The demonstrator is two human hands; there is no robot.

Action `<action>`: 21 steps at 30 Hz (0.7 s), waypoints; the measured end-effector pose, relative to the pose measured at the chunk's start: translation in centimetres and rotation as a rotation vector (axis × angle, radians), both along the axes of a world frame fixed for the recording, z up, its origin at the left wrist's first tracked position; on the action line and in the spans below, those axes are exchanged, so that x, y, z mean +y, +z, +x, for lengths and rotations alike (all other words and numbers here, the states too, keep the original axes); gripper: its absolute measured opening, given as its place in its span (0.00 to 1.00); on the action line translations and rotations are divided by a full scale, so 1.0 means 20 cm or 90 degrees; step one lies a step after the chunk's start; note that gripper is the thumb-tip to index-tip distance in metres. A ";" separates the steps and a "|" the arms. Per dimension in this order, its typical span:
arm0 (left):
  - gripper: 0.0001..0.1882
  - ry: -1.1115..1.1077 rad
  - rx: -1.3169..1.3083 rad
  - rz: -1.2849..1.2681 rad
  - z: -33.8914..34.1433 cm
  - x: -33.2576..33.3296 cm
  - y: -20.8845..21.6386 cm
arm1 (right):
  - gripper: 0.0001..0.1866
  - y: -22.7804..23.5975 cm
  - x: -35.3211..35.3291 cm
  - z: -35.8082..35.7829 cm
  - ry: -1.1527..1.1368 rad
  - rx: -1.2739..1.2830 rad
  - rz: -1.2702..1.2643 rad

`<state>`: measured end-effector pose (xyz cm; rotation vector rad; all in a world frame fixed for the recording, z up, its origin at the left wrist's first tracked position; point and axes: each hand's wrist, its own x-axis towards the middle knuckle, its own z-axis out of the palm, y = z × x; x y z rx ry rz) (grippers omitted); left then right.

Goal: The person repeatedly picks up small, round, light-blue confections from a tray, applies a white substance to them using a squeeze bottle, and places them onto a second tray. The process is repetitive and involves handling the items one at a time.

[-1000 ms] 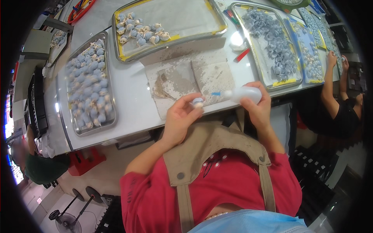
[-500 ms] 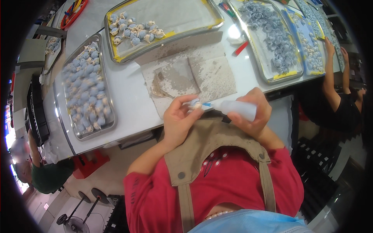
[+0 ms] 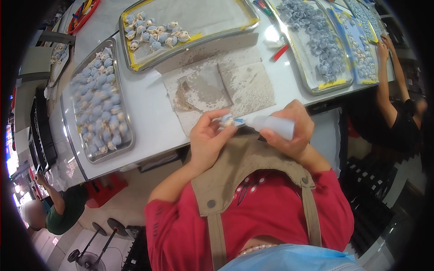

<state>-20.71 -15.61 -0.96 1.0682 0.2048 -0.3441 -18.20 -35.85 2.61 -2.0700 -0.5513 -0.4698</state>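
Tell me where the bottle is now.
In the head view, the bottle is in the person's right hand, right of centre, its blue tip pointing left at the small figure in the left hand.

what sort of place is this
Probably a workshop or factory floor handling small parts: shallow metal trays of small blue-and-cream pieces stand on a white table, a co-worker in black is nearby, and the right hand holds a translucent plastic bottle.
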 end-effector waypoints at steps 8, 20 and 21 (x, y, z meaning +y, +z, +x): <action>0.17 -0.007 0.046 -0.073 0.01 0.01 0.00 | 0.16 -0.02 -0.02 -0.01 -0.035 0.033 0.050; 0.17 -0.023 0.051 -0.057 0.01 0.00 0.00 | 0.16 -0.01 0.00 0.01 -0.023 0.041 0.043; 0.17 -0.023 0.052 -0.056 0.01 0.00 -0.01 | 0.16 -0.01 0.00 0.01 -0.023 0.044 0.042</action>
